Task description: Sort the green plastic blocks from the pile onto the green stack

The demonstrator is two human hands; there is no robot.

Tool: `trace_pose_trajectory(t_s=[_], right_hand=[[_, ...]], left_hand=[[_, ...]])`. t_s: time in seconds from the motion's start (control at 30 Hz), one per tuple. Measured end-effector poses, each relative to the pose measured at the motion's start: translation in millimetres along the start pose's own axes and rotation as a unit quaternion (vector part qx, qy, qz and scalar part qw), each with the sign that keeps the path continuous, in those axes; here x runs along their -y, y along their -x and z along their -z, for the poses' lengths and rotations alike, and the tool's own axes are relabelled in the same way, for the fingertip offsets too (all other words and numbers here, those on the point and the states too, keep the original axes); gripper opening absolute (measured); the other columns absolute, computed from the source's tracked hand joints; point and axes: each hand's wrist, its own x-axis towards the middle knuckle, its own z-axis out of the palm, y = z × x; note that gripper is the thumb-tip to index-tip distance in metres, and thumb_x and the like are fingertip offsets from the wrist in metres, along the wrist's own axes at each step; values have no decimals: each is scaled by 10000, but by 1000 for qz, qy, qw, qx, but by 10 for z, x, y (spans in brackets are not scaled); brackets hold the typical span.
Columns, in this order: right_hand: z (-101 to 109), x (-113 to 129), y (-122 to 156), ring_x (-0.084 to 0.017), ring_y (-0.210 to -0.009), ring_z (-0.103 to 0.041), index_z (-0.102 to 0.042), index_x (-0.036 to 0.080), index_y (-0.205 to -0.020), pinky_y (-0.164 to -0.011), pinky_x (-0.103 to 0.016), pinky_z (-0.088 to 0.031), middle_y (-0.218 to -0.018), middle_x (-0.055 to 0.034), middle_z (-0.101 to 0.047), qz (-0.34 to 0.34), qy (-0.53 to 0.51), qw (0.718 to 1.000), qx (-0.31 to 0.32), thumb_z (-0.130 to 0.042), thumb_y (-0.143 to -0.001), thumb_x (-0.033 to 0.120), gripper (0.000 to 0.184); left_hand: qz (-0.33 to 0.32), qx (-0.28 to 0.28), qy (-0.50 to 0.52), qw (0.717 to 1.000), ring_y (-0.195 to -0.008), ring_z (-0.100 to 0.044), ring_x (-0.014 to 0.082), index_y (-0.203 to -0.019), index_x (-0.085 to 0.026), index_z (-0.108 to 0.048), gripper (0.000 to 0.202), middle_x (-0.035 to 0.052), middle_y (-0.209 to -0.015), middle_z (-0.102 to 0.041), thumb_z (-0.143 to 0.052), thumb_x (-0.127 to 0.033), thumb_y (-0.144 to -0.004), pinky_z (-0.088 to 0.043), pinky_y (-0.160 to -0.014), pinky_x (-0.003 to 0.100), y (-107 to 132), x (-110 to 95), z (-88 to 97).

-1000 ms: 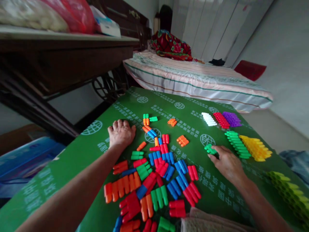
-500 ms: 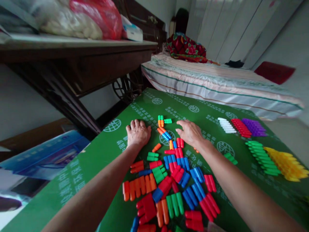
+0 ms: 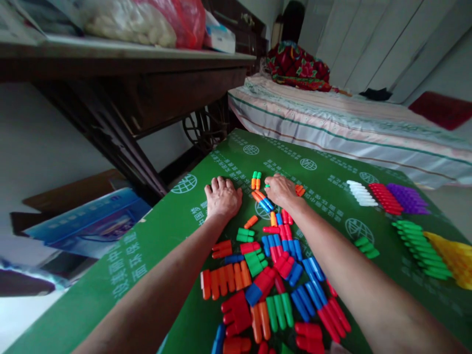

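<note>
My left hand [image 3: 222, 198] rests palm down on the green printed mat [image 3: 158, 246], fingers curled and holding nothing. My right hand [image 3: 282, 191] reaches across beside it, its fingertips closed on a small green block [image 3: 266, 186] lying on the mat. An orange-and-green pair of blocks [image 3: 254, 180] stands between the two hands, and an orange block [image 3: 300, 189] lies just right of my right hand. A scattered pile of red, blue, orange and green blocks [image 3: 273, 280] lies under my forearms.
Sorted rows sit at the right: white [image 3: 362, 193], red [image 3: 385, 197], purple [image 3: 407, 197], green [image 3: 420, 248], yellow [image 3: 452, 255]. A loose green block [image 3: 367, 247] lies near them. A dark sewing table [image 3: 121, 78] stands left, a bed [image 3: 332, 123] behind, a blue box [image 3: 88, 226] on the floor.
My right hand left a green block near the green row and swung left across the mat to the small green block by the orange-and-green pair. The left hand stayed put.
</note>
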Motion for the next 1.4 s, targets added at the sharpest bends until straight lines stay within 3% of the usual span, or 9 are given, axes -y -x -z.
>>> trace_pose_trajectory(t_s=[0.33, 0.53, 0.63, 0.77, 0.9, 1.03, 1.17, 1.4], right_hand=[[30, -238, 352, -198, -1026, -623, -697, 268, -1071, -847, -289, -480, -1122, -62, -651, -18, -11, 1000, 2, -566, -872, 231, 241], [156, -461, 689, -198, -1001, -627, -666, 252, -1107, -840, -292, -487, -1111, -68, -664, -2, -99, 992, -73, -629, -830, 258, 279], [197, -873, 943, -179, -945, -641, -653, 237, -1120, -826, -288, -493, -1087, -56, -682, -38, -141, 981, -126, -662, -792, 262, 329], [226, -1716, 1373, -188, -889, -659, -683, 209, -1025, -826, -321, -502, -1019, -60, -708, -167, -140, 959, -181, -683, -749, 270, 283], [231, -2544, 1764, -209, -907, -674, -684, 222, -1012, -839, -334, -506, -993, -56, -726, -293, -132, 927, -192, -688, -725, 280, 293], [169, -3043, 1963, -218, -912, -685, -663, 179, -1089, -812, -311, -515, -983, -89, -730, -361, -123, 905, -188, -699, -692, 281, 412], [70, -3201, 1981, -192, -888, -687, -625, 187, -1165, -801, -297, -517, -997, -74, -731, -372, -131, 901, -180, -687, -709, 298, 474], [78, -3114, 1906, -204, -889, -684, -597, 211, -1229, -775, -291, -508, -1047, -77, -723, -369, -70, 914, -153, -666, -736, 354, 517]], left_hand=[[-5, 5, -11, 1000, -1306, -356, 343, -1235, -83, -494, 568, 204, -1359, -464, -248, -456, -884, -323, -1045, 498, -24, -4, 23], [-20, 20, 0, 1000, -1260, -378, 378, -1191, -65, -517, 641, 233, -1302, -487, -184, -502, -859, -341, -1009, 536, -95, 32, 93], [-22, 30, 12, 999, -1273, -354, 396, -1202, -52, -502, 701, 248, -1328, -452, -140, -530, -838, -335, -1009, 556, -162, 48, 109], [-15, 45, 14, 999, -1271, -347, 398, -1199, -53, -505, 763, 247, -1319, -449, -93, -565, -812, -327, -1016, 563, -212, 44, 109], [-10, 54, -5, 998, -1274, -345, 383, -1205, -60, -503, 772, 236, -1311, -457, -93, -572, -798, -324, -1025, 543, -220, 15, 124], [4, 68, -22, 997, -1277, -349, 366, -1201, -80, -504, 736, 228, -1331, -456, -97, -553, -811, -331, -1022, 527, -234, -10, 148], [4, 80, -36, 996, -1283, -345, 358, -1208, -103, -494, 737, 216, -1355, -448, -83, -575, -819, -336, -1023, 522, -249, -9, 150], [10, 79, -45, 996, -1281, -351, 358, -1223, -88, -492, 768, 224, -1348, -454, -53, -567, -813, -330, -1031, 520, -233, -21, 168]])
